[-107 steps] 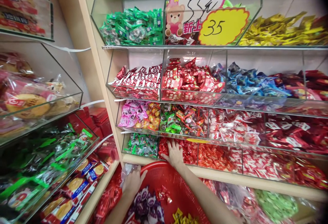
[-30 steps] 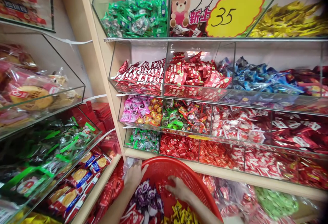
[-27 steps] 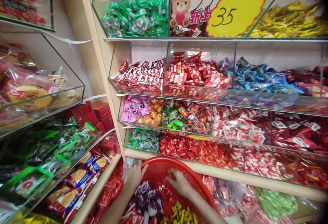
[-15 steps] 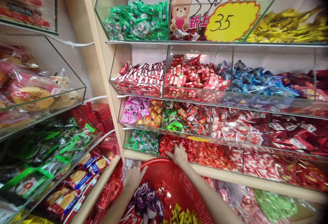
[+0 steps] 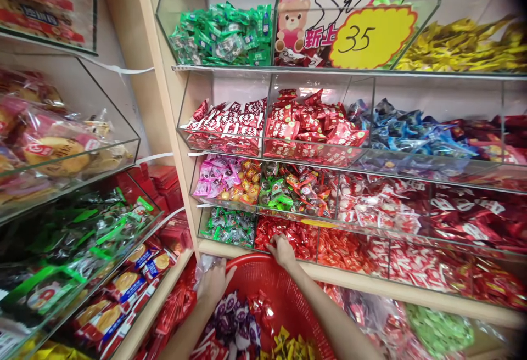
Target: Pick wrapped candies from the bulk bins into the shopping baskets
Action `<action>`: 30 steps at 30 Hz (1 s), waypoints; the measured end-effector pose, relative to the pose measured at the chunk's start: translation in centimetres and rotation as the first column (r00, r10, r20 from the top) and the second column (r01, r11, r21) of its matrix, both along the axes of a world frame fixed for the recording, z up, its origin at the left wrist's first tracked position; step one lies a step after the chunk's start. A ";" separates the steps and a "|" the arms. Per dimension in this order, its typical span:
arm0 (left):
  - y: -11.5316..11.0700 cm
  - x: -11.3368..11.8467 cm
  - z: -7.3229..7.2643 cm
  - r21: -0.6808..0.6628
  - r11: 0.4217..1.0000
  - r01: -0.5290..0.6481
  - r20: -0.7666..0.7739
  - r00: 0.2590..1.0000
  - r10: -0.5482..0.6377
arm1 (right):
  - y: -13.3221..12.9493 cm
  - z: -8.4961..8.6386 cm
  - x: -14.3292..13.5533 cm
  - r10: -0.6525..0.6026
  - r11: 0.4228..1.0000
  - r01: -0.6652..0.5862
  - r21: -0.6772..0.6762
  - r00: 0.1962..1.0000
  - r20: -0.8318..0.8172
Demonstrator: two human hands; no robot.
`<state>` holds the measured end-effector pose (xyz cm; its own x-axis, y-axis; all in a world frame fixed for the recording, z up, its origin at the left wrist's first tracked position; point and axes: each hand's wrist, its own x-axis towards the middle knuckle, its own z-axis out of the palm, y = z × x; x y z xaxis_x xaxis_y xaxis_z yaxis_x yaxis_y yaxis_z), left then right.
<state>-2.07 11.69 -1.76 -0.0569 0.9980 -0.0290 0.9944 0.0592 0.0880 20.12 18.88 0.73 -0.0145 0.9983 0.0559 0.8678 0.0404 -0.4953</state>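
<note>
My left hand [image 5: 214, 284] grips the left rim of a red plastic basket [image 5: 307, 299], thumb over the edge. Inside the basket are purple-and-white wrapped candies [image 5: 237, 324], a few shiny red ones [image 5: 262, 309] and yellow ones [image 5: 288, 344]. My right hand [image 5: 283, 249] is past the basket's far rim, at the front of a lowest-shelf compartment. Its fingers are curled and closed on red-wrapped candies [image 5: 298, 235]; how many they hold is hidden.
Glass compartments of wrapped sweets rise ahead, with green-wrapped candies [image 5: 230, 227] and orange-red candies [image 5: 341, 247] beside my reach. A wooden shelf edge [image 5: 370, 281] runs behind the basket. Packaged biscuits [image 5: 119, 288] fill the left shelves. A yellow price card [image 5: 373, 37] stands above.
My right hand has curled its fingers in and drawn slightly back and down among the red candies. My left hand stays on the basket rim.
</note>
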 end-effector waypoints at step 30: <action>0.4 -0.3 -1.4 0.045 0.999 -0.005 -0.050 0.999 0.007 | 0.7 -1.3 -0.8 0.007 0.998 -0.005 0.066 0.999 -0.031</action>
